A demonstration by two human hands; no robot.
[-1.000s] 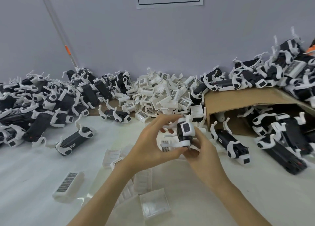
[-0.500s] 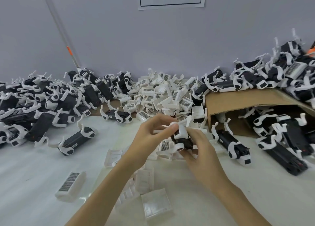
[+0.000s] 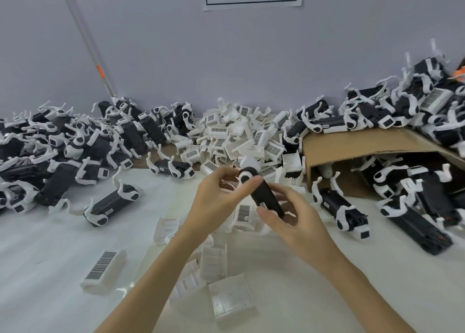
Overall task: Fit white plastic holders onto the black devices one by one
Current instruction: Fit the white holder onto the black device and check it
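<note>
Gripped at both ends – black device (image 3: 267, 199), white holder (image 3: 246, 173) on top – by left hand (image 3: 218, 202) and right hand (image 3: 297, 219) above the table (image 3: 50, 244)

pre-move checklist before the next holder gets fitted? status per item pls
1. Black device gripped by both hands, left hand and right hand: ok.
2. White cap on the device's far end: ok.
3. Holder fully clipped along the body: cannot tell, fingers cover it.
4. Loose holders within reach, one right under the hands: ok.
5. Bare table space to set it down: ok.
</note>
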